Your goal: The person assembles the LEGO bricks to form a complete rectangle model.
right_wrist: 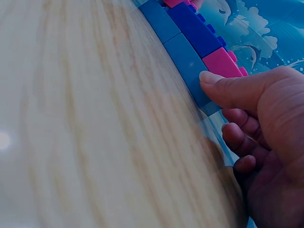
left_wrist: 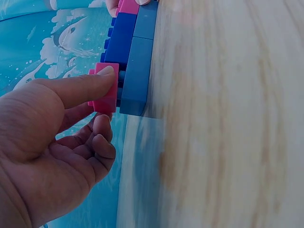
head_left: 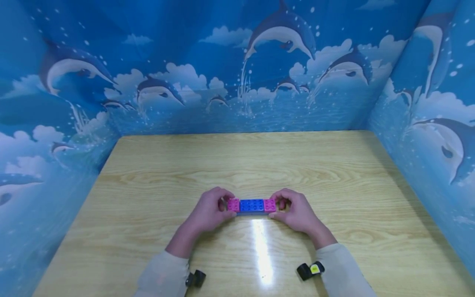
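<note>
A low wall of toy building bricks lies on the table, with a dark blue brick point(head_left: 251, 205) on top between a left pink brick point(head_left: 233, 205) and a right pink brick point(head_left: 269, 205). Beneath them, two lighter blue bricks point(left_wrist: 135, 71) sit end to end. My left hand point(head_left: 213, 209) pinches the left pink brick between thumb and fingers. Studs show in a gap between that brick and the one below. At the other end my right hand point(head_left: 295, 210) grips the wall, its thumb on the lower lighter blue brick point(right_wrist: 185, 61); its fingertips behind are hidden.
The wood-grain table point(head_left: 245, 165) spreads around the bricks. Blue dolphin-print curtains point(head_left: 208, 62) stand along its back and both sides. Black wrist straps with cameras point(head_left: 311, 270) are worn on both forearms.
</note>
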### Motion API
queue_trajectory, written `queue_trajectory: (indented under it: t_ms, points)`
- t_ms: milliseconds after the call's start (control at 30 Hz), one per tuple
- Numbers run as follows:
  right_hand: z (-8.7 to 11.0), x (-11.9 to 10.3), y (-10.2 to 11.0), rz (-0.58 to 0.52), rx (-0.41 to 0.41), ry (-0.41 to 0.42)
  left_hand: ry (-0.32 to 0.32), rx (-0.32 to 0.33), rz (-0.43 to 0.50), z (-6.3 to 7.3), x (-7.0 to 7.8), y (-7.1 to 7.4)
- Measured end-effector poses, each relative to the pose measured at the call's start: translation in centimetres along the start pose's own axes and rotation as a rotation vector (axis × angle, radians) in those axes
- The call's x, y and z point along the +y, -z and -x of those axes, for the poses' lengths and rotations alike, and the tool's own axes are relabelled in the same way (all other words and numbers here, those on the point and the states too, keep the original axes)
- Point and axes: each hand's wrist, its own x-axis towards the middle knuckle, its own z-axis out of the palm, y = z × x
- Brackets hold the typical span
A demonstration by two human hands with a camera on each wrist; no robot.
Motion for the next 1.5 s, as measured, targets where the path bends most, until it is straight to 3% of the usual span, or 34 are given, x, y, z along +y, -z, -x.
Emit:
queue_trajectory:
  t_ms: [367,833,1000,1300,1500]
  points:
    - [0.0,0.0,0.0,-0.011,0.014,0.030,0.003,0.023,-0.016,-0.2,-0.1,-0.2]
    - [0.0,0.2,0.0,-0.002,0.009,0.016,-0.025,0.024,-0.140,-0.9,0.7,-0.1]
    - [0.0,0.2,-0.1,0.001,0.005,0.016,-0.010,0.029,-0.136,-0.9,0.8,-0.3]
    - [-0.1,0.1,0.1,-0.005,0.003,-0.014,0.083,0.048,-0.065,-0.8,0.8,-0.7]
    - [0.0,0.3,-0.2,-0.012,-0.006,-0.018,0.086,0.054,-0.079,-0.5,0.5,-0.8]
